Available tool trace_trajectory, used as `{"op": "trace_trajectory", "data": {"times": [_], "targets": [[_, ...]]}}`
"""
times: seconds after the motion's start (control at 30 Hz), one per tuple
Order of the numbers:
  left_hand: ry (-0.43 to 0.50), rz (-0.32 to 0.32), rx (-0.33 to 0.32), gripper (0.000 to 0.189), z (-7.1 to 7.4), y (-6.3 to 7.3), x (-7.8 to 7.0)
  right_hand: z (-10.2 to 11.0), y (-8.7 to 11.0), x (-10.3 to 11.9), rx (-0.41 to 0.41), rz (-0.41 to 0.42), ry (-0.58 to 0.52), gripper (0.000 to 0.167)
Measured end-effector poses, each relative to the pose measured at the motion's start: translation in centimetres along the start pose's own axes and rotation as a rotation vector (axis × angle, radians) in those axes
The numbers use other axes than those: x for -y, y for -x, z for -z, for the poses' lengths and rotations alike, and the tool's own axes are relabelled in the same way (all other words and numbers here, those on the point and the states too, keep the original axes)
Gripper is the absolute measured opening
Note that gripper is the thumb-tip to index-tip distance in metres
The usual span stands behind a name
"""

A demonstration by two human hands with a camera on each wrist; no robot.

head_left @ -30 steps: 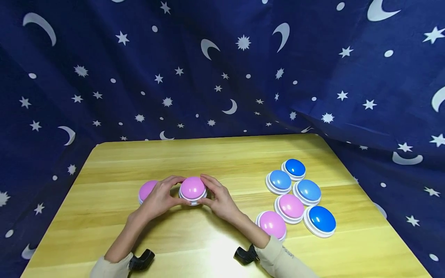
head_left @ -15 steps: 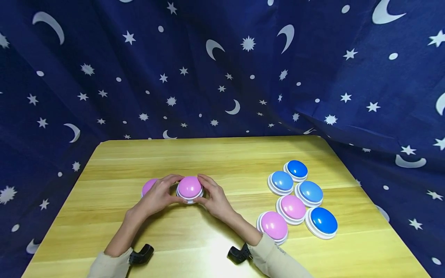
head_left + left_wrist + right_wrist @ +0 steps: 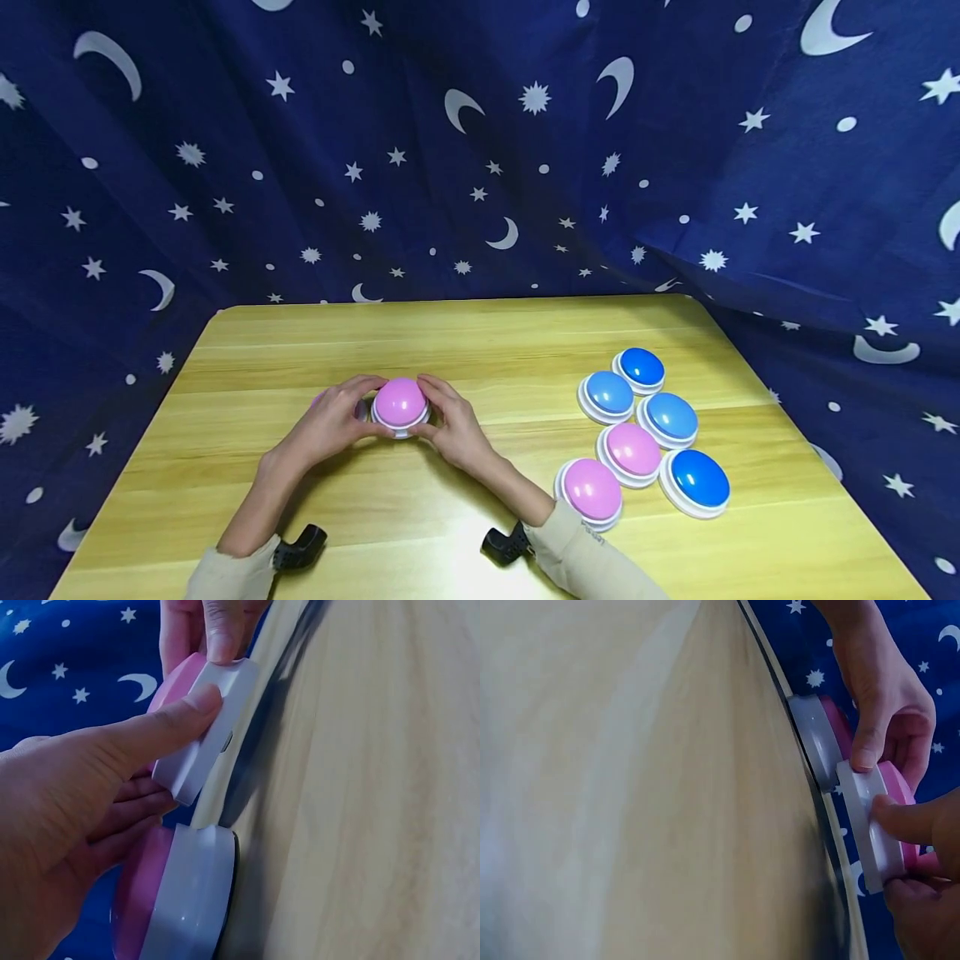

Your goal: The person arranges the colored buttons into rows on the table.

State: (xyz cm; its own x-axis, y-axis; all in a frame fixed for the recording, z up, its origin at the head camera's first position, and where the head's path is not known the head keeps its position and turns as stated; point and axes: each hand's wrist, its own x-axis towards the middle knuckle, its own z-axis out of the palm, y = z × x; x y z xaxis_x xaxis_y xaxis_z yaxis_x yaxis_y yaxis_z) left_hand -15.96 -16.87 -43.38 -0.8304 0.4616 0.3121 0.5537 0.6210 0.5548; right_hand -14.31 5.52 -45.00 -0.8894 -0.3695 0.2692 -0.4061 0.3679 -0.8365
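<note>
A pink dome push button with a white base is held between both hands, a little above the wooden table. My left hand grips its left side, thumb on the white base in the left wrist view. On the opposite side my right hand pinches the rim, its thumb also on the base. A second pink push button rests on the table beside the left hand, which hides most of it in the head view. In the right wrist view this resting button lies just beyond the held one.
To the right, two pink buttons, two light blue buttons and two darker blue buttons stand clustered on the table. A dark blue curtain with moons and stars hangs behind the table.
Both hands have moved left together with the held pink button, closer to the resting pink one. The left hand now covers more of that resting button. The head view has shifted slightly.
</note>
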Motion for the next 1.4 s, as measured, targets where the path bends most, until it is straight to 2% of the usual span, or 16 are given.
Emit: {"op": "trace_trajectory", "data": {"times": [0.3,0.67,0.83,1.07,1.3,1.4], "targets": [[-0.053,-0.014,0.037,0.068,0.0,0.4,0.3,-0.6,0.1,-0.3,0.027,-0.023,-0.018,0.071],[-0.127,0.023,0.116,0.071,-0.1,0.5,0.6,-1.1,0.1,-1.0,0.054,-0.038,-0.029,0.069],[-0.135,0.020,0.123,0.070,-0.2,0.6,0.8,-1.3,0.1,-1.1,0.056,-0.051,-0.033,0.070],[-0.132,0.023,0.119,0.071,-0.1,0.6,0.9,-1.4,-0.1,-1.3,0.062,-0.058,-0.105,0.070],[-0.161,-0.004,0.114,0.072,0.1,-0.1,0.9,-0.9,-0.5,-1.7,0.050,-0.052,-0.161,0.073],[-0.168,0.003,0.123,0.074,0.2,-0.4,0.9,-0.8,-0.5,-1.7,0.046,-0.060,-0.167,0.074]]}}
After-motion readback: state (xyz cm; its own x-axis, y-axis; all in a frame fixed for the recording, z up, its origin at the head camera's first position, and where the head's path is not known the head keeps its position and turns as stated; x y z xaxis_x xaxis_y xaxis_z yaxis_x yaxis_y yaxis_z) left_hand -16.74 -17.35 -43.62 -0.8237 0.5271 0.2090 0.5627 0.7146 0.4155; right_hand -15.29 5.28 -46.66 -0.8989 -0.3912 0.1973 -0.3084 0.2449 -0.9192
